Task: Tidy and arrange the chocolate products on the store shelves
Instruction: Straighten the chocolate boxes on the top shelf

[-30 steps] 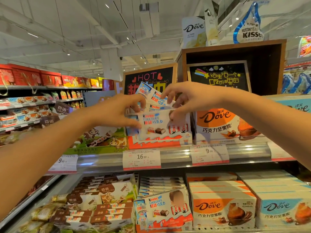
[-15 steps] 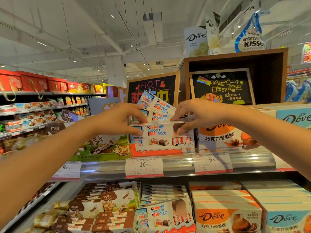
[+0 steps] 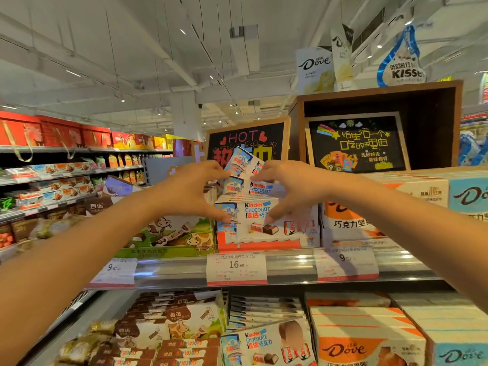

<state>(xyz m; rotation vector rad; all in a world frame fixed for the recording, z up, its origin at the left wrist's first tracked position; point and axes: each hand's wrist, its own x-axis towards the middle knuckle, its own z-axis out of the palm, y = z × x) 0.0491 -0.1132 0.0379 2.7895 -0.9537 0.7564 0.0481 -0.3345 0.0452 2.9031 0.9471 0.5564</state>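
While I watch from afar, my left hand (image 3: 194,191) at nine o'clock pinches the white-and-blue cardboard Kinder chocolate box (image 3: 250,215) standing centre on the metal upper shelf (image 3: 290,265); my right hand (image 3: 287,190) at three o'clock clasps its other side, orange Dove boxes (image 3: 351,223) beyond.

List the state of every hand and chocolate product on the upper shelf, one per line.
left hand: fingers and thumb curled round the left edge of the Kinder boxes.
right hand: grips the right side of the same boxes.
front Kinder box: upright, facing out, on the upper shelf.
rear Kinder boxes: tilted, sticking up behind the front one.
orange Dove box: upright, right of the Kinder.
cow-print chocolate tray: left of the Kinder.
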